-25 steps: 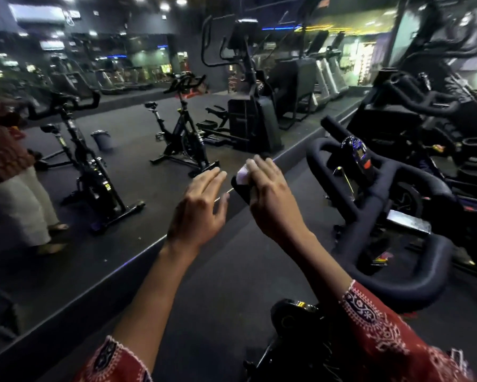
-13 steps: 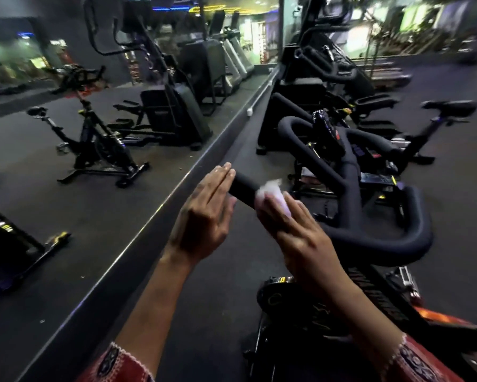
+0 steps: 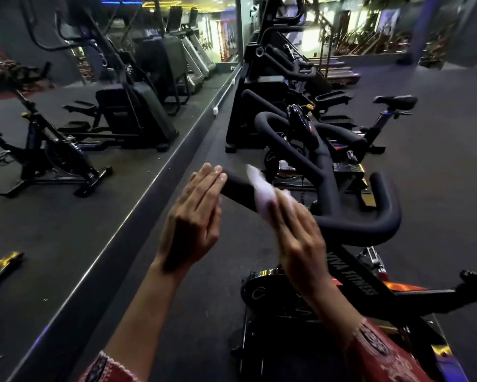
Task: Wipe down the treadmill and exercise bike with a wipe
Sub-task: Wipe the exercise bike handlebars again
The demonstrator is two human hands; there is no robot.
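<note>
Left hand [image 3: 194, 219]: fingers straight, open, beside the end of the handlebar [image 3: 369, 230].
Right hand [image 3: 300, 244]: fingers grip wipe [image 3: 259, 188] against it.

Motion blur smears the white wipe [image 3: 260, 188] and the fingertips of the right hand [image 3: 300, 241] over it. The black exercise bike [image 3: 356, 282] runs off the bottom edge.

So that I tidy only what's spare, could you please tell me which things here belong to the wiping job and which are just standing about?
In the job: wipe, held by the right hand; left hand, open at the bar's end; handlebar of the near exercise bike.
Standing about: second bike; stepper machine; wall mirror.
</note>
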